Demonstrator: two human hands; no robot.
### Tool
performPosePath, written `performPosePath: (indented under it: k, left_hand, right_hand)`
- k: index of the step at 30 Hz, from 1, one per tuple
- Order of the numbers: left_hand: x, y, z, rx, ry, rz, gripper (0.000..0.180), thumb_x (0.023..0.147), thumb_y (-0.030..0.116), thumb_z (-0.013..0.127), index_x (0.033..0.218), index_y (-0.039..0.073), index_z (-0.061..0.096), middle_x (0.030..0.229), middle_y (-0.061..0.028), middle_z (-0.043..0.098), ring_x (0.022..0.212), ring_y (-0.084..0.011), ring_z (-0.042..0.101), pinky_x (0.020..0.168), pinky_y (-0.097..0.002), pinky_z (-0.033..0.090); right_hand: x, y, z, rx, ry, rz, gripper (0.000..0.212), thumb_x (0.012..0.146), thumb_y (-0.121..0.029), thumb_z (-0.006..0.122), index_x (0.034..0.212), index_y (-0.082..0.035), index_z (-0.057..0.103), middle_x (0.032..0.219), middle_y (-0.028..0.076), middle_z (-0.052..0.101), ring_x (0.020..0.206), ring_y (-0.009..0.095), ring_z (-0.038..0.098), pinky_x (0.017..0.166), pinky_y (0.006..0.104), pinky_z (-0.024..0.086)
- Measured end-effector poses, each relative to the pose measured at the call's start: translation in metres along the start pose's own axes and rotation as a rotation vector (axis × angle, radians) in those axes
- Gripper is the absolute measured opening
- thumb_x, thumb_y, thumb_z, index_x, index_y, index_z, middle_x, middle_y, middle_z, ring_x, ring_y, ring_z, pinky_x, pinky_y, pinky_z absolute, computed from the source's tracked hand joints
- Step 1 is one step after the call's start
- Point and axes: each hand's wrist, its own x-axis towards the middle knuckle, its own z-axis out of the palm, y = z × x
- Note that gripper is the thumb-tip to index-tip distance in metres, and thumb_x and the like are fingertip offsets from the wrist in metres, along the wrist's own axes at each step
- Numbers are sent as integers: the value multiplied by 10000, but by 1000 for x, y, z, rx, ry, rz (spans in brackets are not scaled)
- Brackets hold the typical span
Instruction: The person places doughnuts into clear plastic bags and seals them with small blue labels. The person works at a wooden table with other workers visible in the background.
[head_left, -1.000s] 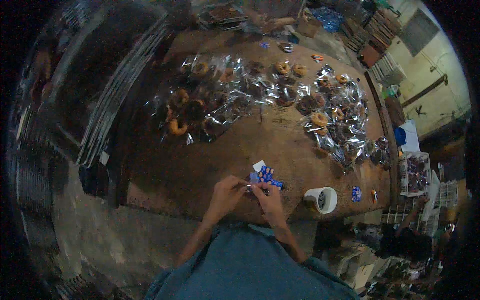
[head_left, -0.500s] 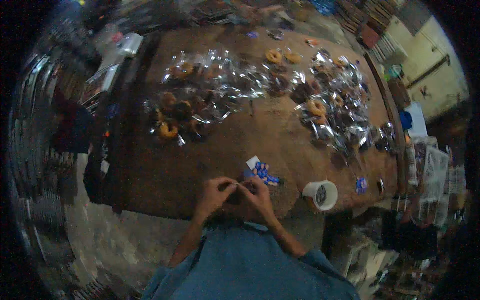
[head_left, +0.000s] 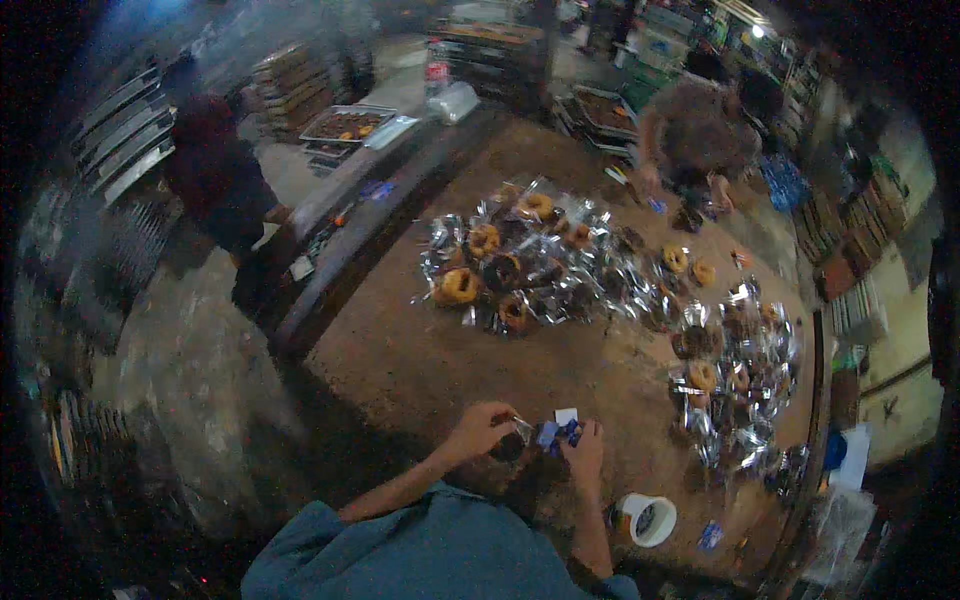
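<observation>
My left hand [head_left: 484, 432] is closed in a pinch on the top of a clear plastic bag. A dark ring doughnut [head_left: 508, 447] shows in the bag, just above the table. My right hand [head_left: 583, 455] reaches down at the small blue pieces [head_left: 566, 432], its fingertips bent together among them. Whether it grips one is too small to see. A white card [head_left: 566, 415] lies at the far side of these pieces.
Beyond my hands, bagged doughnuts [head_left: 540, 265] cover the wooden table [head_left: 400, 370], with more bagged doughnuts [head_left: 745, 380] at right. A white tub [head_left: 652, 520] stands near my right forearm. One co-worker [head_left: 700, 130] leans at the far end; another person [head_left: 220, 170] stands left.
My hands have come apart; the left now holds the bagged doughnut aside, while the right has moved onto the blue pieces. The view has swung to the left and up, showing more people.
</observation>
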Motion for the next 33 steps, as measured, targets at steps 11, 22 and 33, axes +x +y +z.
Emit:
performPosePath:
  k: [11, 22, 33]
  left_hand:
    - [-12, -18, 1, -21, 28, 89, 301, 893, 252, 677, 1133, 72, 701, 1096, -147, 721, 1029, -314, 690, 892, -414, 535]
    - [-35, -31, -51, -120, 66, 196, 210, 910, 123, 680, 1095, 26, 688, 1047, -149, 712, 995, -284, 684, 878, -368, 526]
    - [-29, -38, -67, -425, -102, -43, 161, 908, 45, 650, 1060, 8, 689, 993, -75, 721, 980, -162, 668, 895, -324, 521]
  right_hand:
    - [-2, 50, 40, 74, 5, 47, 435, 840, -246, 778, 1195, -43, 630, 1058, 216, 687, 890, 404, 678, 802, 492, 531]
    - [-5, 23, 43, -136, -63, 319, 426, 864, -261, 745, 1203, -44, 604, 1003, 226, 692, 904, 410, 672, 762, 476, 529]
    - [-31, -12, -2, 1005, 151, 873, 154, 895, -88, 722, 1029, -17, 695, 896, 65, 679, 717, 139, 639, 541, 277, 503]
